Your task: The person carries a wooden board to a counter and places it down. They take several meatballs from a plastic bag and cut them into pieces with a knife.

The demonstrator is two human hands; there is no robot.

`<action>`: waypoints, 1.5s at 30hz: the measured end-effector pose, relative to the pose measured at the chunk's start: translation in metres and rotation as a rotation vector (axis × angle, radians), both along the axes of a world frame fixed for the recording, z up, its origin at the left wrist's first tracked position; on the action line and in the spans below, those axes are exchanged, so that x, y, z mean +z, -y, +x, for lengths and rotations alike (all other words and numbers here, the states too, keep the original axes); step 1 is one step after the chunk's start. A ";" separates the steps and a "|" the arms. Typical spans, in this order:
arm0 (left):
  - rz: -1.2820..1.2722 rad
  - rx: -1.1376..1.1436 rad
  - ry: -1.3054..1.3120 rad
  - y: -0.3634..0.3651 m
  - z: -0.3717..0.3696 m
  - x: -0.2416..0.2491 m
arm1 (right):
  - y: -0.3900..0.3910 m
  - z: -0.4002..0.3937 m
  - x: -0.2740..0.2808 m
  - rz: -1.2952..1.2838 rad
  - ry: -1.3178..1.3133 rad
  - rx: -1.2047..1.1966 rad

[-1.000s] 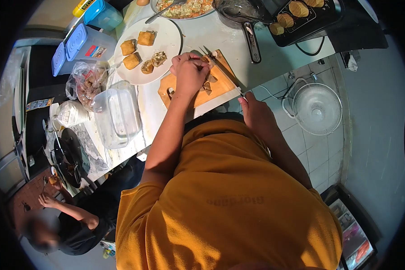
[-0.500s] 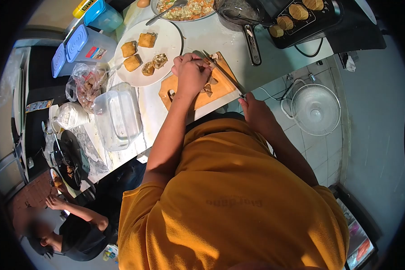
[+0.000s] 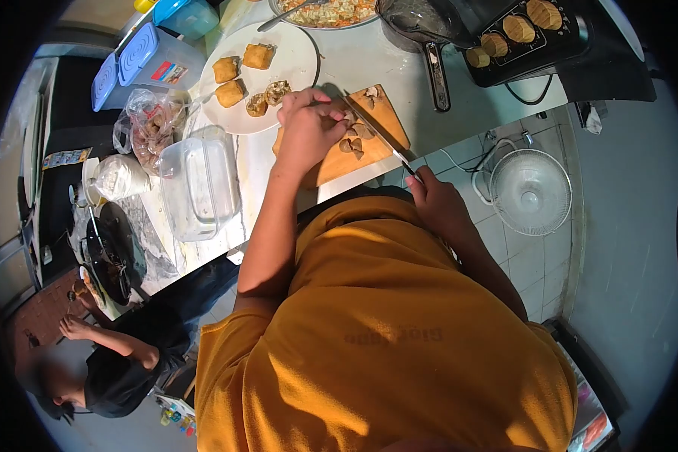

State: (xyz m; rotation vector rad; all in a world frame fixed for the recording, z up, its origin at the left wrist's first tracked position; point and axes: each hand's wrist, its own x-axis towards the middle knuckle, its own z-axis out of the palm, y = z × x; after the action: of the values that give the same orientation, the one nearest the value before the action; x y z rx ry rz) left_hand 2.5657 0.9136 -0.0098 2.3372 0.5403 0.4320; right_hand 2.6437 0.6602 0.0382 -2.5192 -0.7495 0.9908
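My right hand (image 3: 432, 194) grips the handle of a kitchen knife (image 3: 383, 135), whose blade slants across the wooden cutting board (image 3: 325, 170). My left hand (image 3: 307, 128) is bent over the board left of the blade. Its fingertips close on a small piece of brown food (image 3: 349, 117), which they partly hide. Several cut brown pieces (image 3: 352, 145) lie on the board below the blade, and a few pale bits (image 3: 371, 92) sit near its far corner. Just beyond my left hand is a white plate (image 3: 217, 118) with stuffed fried tofu pieces (image 3: 258, 56).
A pan (image 3: 438, 75) and a black appliance with round wooden-looking pieces (image 3: 519, 29) stand at the right. A clear plastic container (image 3: 198, 190), bagged food (image 3: 152, 128) and lidded tubs (image 3: 160, 60) occupy the left. Another person (image 3: 120, 361) is beside a black wok (image 3: 107, 256).
The view has shifted slightly, moving the counter items right and up. My left fingers have loosened and drawn back a little, and more brown pieces show on the board. The knife stays in my right hand.
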 end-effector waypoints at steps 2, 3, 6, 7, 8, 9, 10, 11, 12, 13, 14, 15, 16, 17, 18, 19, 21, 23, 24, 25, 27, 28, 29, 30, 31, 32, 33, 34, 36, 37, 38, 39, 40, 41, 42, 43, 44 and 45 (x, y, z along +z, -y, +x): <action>0.014 0.006 -0.022 -0.004 -0.010 0.005 | -0.002 0.001 0.006 0.018 0.011 -0.017; 0.029 0.013 -0.041 -0.006 -0.014 0.006 | -0.002 0.001 0.008 0.037 0.025 -0.033; 0.001 0.000 -0.155 -0.012 -0.022 0.007 | -0.002 0.010 0.002 0.104 0.103 -0.096; 0.002 0.003 -0.156 -0.012 -0.024 0.008 | -0.003 0.014 0.000 0.105 0.102 -0.093; -0.014 -0.001 -0.195 -0.013 -0.025 0.010 | -0.003 0.019 -0.002 0.066 0.138 -0.076; -0.032 -0.008 -0.234 -0.012 -0.026 0.012 | -0.003 0.022 -0.004 0.025 0.173 -0.060; -0.032 -0.006 -0.235 -0.012 -0.027 0.014 | -0.004 0.025 -0.005 0.026 0.172 -0.059; -0.033 -0.012 -0.294 -0.013 -0.027 0.016 | -0.005 0.027 -0.005 0.004 0.163 -0.041; -0.033 -0.017 -0.352 -0.013 -0.028 0.017 | -0.005 0.028 -0.005 -0.018 0.153 -0.023; -0.033 -0.015 -0.353 -0.013 -0.030 0.016 | -0.005 0.029 -0.004 -0.018 0.152 -0.021; -0.031 -0.020 -0.319 -0.013 -0.032 0.013 | -0.005 0.029 -0.004 -0.040 0.132 -0.008; -0.028 -0.024 -0.285 -0.013 -0.034 0.011 | -0.006 0.030 -0.004 -0.061 0.113 0.006; -0.027 -0.021 -0.286 -0.013 -0.035 0.008 | -0.007 0.029 -0.002 -0.060 0.112 0.009; -0.042 -0.032 -0.244 -0.014 -0.036 0.004 | -0.007 0.028 0.001 -0.047 0.088 0.000; -0.056 -0.042 -0.200 -0.015 -0.035 0.003 | -0.007 0.026 0.003 -0.034 0.065 -0.009; -0.055 -0.039 -0.199 -0.016 -0.035 0.003 | -0.007 0.026 0.003 -0.032 0.066 -0.006; -0.122 -0.033 -0.207 -0.016 -0.033 0.003 | -0.006 0.024 0.004 -0.033 0.015 -0.011; -0.104 -0.019 -0.195 -0.018 -0.028 -0.001 | -0.004 0.023 0.000 -0.002 0.005 -0.022; -0.087 -0.006 -0.185 -0.018 -0.026 -0.001 | -0.003 0.022 -0.001 0.029 -0.009 -0.033; -0.086 -0.005 -0.183 -0.017 -0.023 -0.002 | -0.004 0.022 0.001 0.031 -0.007 -0.032; 0.004 -0.018 -0.163 -0.012 -0.016 -0.001 | -0.006 0.021 0.006 0.003 -0.063 -0.061; 0.009 -0.019 -0.159 -0.009 -0.012 -0.002 | -0.006 0.021 0.005 0.007 -0.058 -0.062; 0.045 -0.026 -0.154 -0.004 -0.009 -0.003 | -0.003 0.019 0.003 0.030 -0.046 -0.085; 0.084 -0.033 -0.146 -0.001 -0.005 -0.004 | -0.003 0.019 0.000 0.056 -0.030 -0.109; 0.079 -0.027 -0.167 0.001 -0.002 -0.003 | -0.002 0.019 -0.002 0.059 -0.026 -0.112; 0.081 -0.031 -0.164 0.002 0.000 -0.005 | -0.002 0.018 -0.004 0.070 -0.017 -0.118; 0.084 -0.018 -0.159 0.003 0.002 -0.007 | -0.001 0.018 -0.004 0.079 -0.010 -0.125; 0.087 -0.007 -0.153 0.004 0.003 -0.009 | -0.001 0.017 -0.003 0.078 -0.010 -0.129; 0.031 -0.008 -0.144 0.002 0.003 -0.011 | -0.001 0.016 0.001 0.071 -0.047 -0.133; -0.024 -0.003 -0.138 0.000 0.002 -0.011 | 0.000 0.016 0.001 0.069 -0.048 -0.138; -0.024 -0.008 -0.140 -0.002 0.001 -0.012 | 0.000 0.015 0.001 0.084 -0.052 -0.145; -0.026 -0.006 -0.150 -0.004 -0.001 -0.013 | 0.001 0.014 0.000 0.100 -0.056 -0.152; -0.028 -0.004 -0.161 -0.006 -0.003 -0.014 | 0.001 0.014 0.000 0.100 -0.059 -0.156; -0.028 -0.008 -0.163 -0.008 -0.004 -0.014 | 0.001 0.015 -0.001 0.089 -0.064 -0.159; -0.031 -0.023 -0.167 -0.009 -0.006 -0.014 | 0.001 0.015 -0.001 0.077 -0.070 -0.161; -0.036 -0.038 -0.171 -0.010 -0.007 -0.013 | 0.001 0.015 0.000 0.076 -0.072 -0.163; -0.036 -0.039 -0.172 -0.012 -0.009 -0.012 | 0.001 0.015 0.000 0.081 -0.076 -0.168; -0.097 -0.058 -0.142 -0.015 -0.011 -0.008 | 0.000 0.016 0.000 0.088 -0.079 -0.172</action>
State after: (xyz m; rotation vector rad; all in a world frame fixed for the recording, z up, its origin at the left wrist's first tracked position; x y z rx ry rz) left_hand 2.5548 0.9285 -0.0183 2.2952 0.5468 0.2089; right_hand 2.6592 0.6601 0.0386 -2.4071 -0.5314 0.9702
